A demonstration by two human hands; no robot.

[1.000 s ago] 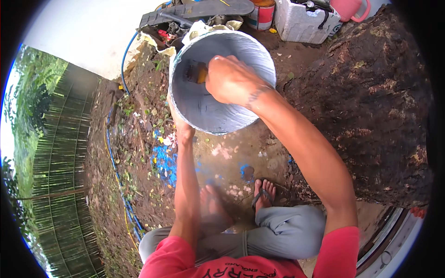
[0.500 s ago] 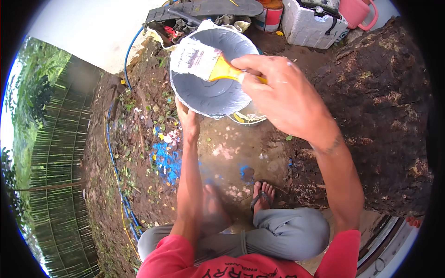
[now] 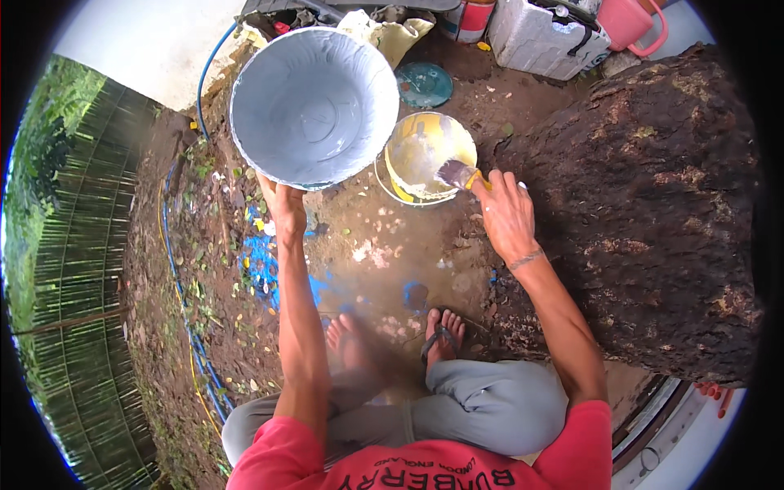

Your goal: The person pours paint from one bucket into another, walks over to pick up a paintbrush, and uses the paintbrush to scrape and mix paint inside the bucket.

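Note:
My left hand (image 3: 286,211) grips the near lower edge of a wide round bucket (image 3: 269,102), its fingers partly hidden beneath it. Smeared grey-white paint coats the inside, and the opening tilts up toward me. To the right, my right hand (image 3: 508,214) is closed round the yellow handle of a flat paintbrush (image 3: 459,175). The dark, white-smeared bristles reach over the near right rim of a small yellow bucket (image 3: 398,170). Inside, that bucket is stained pale, and its wire handle hangs down at the near side. White paint spots my right hand.
A teal round lid (image 3: 425,84) lies behind the small bucket. A large dark rough mound (image 3: 653,212) rises on the right. Farther back stand a white foam box (image 3: 539,41), a paint can (image 3: 467,20) and a pink jug (image 3: 627,26). Blue hose (image 3: 175,269) runs along the left.
The brush has dropped from over the large bucket to the small yellow bucket at the right. My left hand has shifted the large bucket leftward, uncovering the small bucket and teal lid.

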